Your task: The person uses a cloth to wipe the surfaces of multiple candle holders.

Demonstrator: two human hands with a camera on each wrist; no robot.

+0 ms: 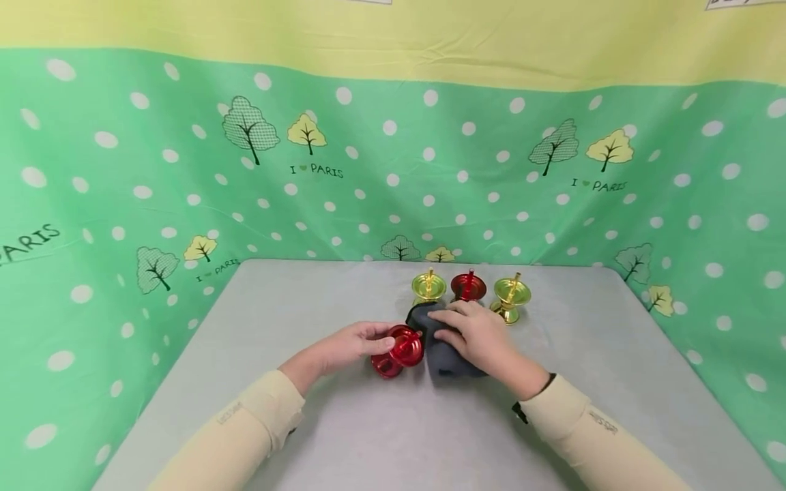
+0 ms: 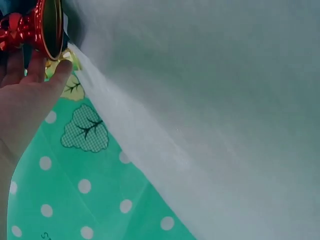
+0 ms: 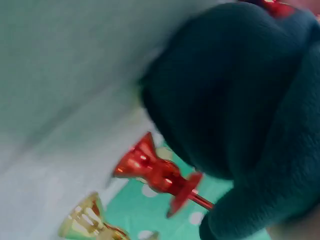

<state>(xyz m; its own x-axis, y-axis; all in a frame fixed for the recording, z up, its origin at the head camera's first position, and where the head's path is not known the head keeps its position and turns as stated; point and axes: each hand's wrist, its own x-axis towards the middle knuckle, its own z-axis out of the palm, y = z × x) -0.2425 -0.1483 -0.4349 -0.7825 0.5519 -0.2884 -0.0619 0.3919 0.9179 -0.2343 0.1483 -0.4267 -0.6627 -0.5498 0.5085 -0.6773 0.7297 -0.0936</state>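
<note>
A shiny red candle holder (image 1: pixel 405 346), with a shallow dish and a thin central rod, is tilted toward the right. My left hand (image 1: pixel 350 349) grips it with the thumb across its dish side; its flared red body (image 2: pixel 20 32) shows in the left wrist view. Under my right hand (image 1: pixel 485 337) bunches a dark grey-blue cloth (image 1: pixel 448 358), held by the fingers just right of the red holder. In the right wrist view the cloth (image 3: pixel 225 100) covers most of that hand. Whether cloth and holder touch is hard to tell.
Behind the cloth stand a gold candle holder (image 1: pixel 428 285), a second red one (image 1: pixel 469 285) and another gold one (image 1: pixel 511 293), in a row. All are on a grey-covered table (image 1: pixel 258 307). A green dotted curtain (image 1: pixel 368 150) rises around the back and sides.
</note>
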